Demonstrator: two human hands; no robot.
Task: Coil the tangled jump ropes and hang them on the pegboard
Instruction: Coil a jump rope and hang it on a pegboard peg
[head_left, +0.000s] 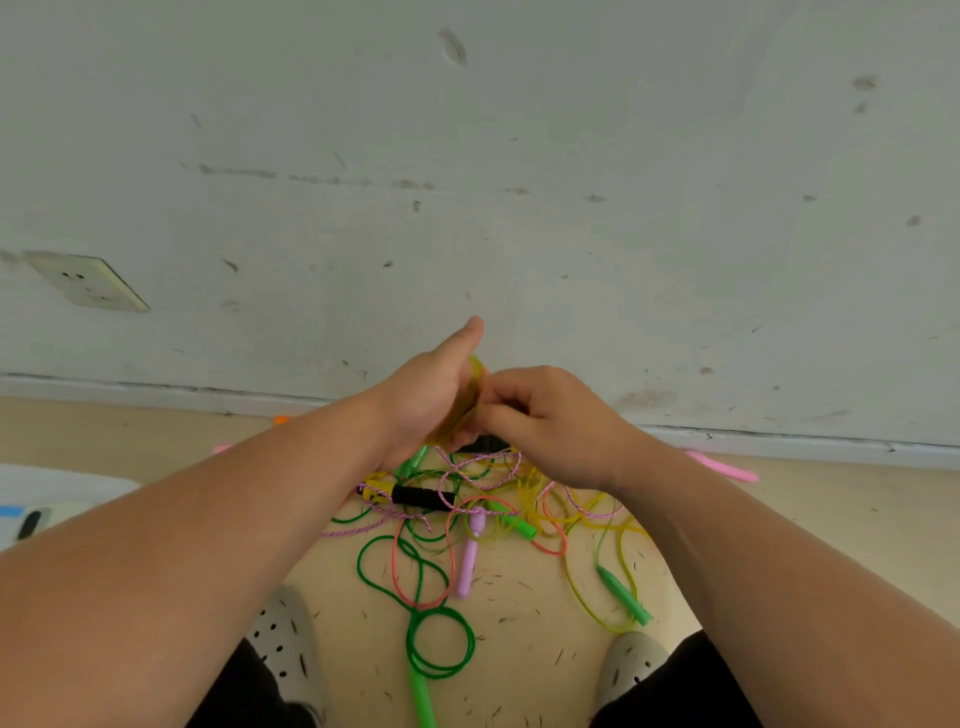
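Jump ropes (483, 512) tangled on floor (524, 634)

Left hand (426, 400) grips a yellow rope (474, 387) bunched upright, thumb raised; right hand (550, 426) pinches it. Below, a black handle (423, 497) lies crosswise, a purple handle (467, 564) lengthwise toward the wall (519, 156).

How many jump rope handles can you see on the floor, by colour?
Green handles: 4
Black handles: 2, one half hidden
Pink handles: 2, one mostly hidden
Lilac handle: 1
Total: 9; an orange bit is too small to tell.
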